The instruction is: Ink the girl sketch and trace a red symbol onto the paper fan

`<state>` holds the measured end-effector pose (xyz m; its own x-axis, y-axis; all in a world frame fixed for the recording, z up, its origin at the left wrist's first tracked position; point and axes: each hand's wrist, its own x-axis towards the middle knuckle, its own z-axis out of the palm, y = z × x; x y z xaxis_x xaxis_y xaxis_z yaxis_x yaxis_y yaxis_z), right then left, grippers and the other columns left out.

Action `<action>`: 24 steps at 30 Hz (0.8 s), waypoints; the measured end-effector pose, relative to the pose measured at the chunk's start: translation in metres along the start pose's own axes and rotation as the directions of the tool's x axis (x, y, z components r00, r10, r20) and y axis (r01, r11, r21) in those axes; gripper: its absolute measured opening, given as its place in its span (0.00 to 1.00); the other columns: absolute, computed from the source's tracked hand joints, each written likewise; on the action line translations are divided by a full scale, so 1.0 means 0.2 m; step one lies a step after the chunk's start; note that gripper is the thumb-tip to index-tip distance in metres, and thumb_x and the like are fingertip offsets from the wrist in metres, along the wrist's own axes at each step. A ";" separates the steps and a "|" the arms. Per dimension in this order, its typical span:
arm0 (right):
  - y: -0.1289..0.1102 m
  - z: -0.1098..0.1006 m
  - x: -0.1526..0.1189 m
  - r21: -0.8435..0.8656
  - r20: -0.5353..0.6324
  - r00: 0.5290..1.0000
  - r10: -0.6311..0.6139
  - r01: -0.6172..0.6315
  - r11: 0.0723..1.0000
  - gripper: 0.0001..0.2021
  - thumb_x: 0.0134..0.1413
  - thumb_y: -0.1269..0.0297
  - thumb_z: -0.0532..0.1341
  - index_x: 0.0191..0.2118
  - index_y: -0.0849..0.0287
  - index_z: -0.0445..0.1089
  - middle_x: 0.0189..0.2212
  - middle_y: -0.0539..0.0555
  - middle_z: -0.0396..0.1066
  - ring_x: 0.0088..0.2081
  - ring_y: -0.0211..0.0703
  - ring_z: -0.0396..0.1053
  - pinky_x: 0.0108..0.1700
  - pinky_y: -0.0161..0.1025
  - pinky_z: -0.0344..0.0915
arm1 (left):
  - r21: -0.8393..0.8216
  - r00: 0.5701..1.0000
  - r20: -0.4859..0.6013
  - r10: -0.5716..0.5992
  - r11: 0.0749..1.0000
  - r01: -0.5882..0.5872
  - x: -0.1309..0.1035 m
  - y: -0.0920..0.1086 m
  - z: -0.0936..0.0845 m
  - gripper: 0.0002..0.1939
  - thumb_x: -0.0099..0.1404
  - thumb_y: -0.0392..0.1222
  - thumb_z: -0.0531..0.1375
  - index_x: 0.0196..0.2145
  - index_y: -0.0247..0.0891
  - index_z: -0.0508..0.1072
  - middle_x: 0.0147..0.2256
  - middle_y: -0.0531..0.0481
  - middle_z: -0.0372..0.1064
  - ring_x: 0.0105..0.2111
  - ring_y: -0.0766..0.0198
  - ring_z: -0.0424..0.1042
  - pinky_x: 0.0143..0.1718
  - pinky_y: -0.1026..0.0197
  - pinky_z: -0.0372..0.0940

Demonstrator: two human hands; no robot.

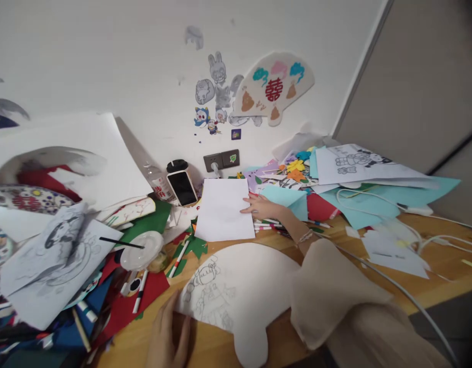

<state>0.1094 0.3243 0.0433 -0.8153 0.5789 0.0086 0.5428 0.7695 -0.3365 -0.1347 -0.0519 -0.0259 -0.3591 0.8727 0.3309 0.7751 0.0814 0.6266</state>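
Cup (139, 257) with black straw (118, 242), near fan-shaped board (254, 286)

Room above fan (254, 283), cable (409, 296) at right

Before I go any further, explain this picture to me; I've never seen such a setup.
There is no machine here: these are a person's two bare hands, seen by a camera worn on the head. The right hand is spread at the right edge of a white sheet. The left hand is at the left tip of a fan-shaped board bearing a line drawing; whether it grips is unclear. Markers and red paper lie about the wooden table.
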 end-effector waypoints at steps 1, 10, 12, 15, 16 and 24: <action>0.00 -0.02 0.00 0.026 -0.053 0.998 -0.014 0.016 1.000 0.20 0.57 0.69 0.55 0.53 0.48 0.72 0.64 0.54 0.56 0.69 0.58 0.43 0.67 0.61 0.36 | -0.025 1.000 -0.001 -0.013 1.000 0.013 0.00 0.01 0.00 0.25 0.68 0.50 0.52 0.60 0.42 0.56 0.60 0.40 0.59 0.59 0.47 0.60 0.61 0.37 0.54; -0.13 -0.41 -0.15 0.313 -0.725 0.665 0.180 0.086 0.946 0.22 0.67 0.55 0.42 0.51 0.62 0.65 0.45 0.59 0.72 0.48 0.46 0.68 0.51 0.43 0.65 | -0.115 0.978 -0.043 0.202 0.972 -0.206 0.38 0.33 -0.21 0.23 0.66 0.47 0.58 0.57 0.44 0.63 0.57 0.44 0.64 0.58 0.51 0.63 0.59 0.48 0.61; -0.17 -0.47 -0.20 0.432 -0.817 0.505 0.278 0.217 0.875 0.19 0.64 0.51 0.47 0.44 0.60 0.66 0.38 0.56 0.71 0.43 0.43 0.68 0.47 0.39 0.66 | -0.318 0.979 -0.072 0.190 0.926 -0.203 0.54 0.46 -0.22 0.23 0.67 0.47 0.58 0.58 0.45 0.62 0.59 0.44 0.61 0.58 0.54 0.63 0.59 0.50 0.60; -0.22 -0.51 -0.26 0.540 -0.825 0.405 0.394 0.359 0.761 0.18 0.58 0.47 0.55 0.33 0.58 0.64 0.29 0.51 0.67 0.36 0.39 0.66 0.40 0.36 0.65 | -0.525 0.991 -0.100 0.092 0.841 -0.132 0.78 0.61 -0.18 0.30 0.65 0.51 0.59 0.61 0.45 0.56 0.63 0.44 0.54 0.61 0.56 0.58 0.59 0.53 0.59; -0.23 -0.51 -0.26 0.563 -0.813 0.407 0.416 0.372 0.738 0.19 0.57 0.46 0.55 0.31 0.58 0.63 0.27 0.50 0.65 0.34 0.38 0.65 0.38 0.35 0.65 | -0.542 0.991 -0.097 0.094 0.830 -0.132 0.85 0.64 -0.16 0.30 0.66 0.53 0.58 0.62 0.44 0.55 0.63 0.43 0.53 0.61 0.56 0.59 0.59 0.54 0.59; -0.23 -0.52 -0.24 0.567 -0.813 0.404 0.420 0.379 0.732 0.23 0.52 0.41 0.58 0.30 0.60 0.64 0.25 0.48 0.62 0.29 0.35 0.61 0.31 0.32 0.61 | -0.546 0.983 0.144 0.118 0.838 -0.021 1.02 0.63 0.01 0.25 0.59 0.62 0.60 0.26 0.34 0.72 0.24 0.50 0.70 0.25 0.63 0.68 0.25 0.64 0.61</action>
<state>0.1444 0.2898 0.1557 0.0621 0.7762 0.6274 -0.0263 0.6297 -0.7764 -0.1093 0.1371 0.1202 -0.1869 0.9363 0.2974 0.3732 -0.2124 0.9031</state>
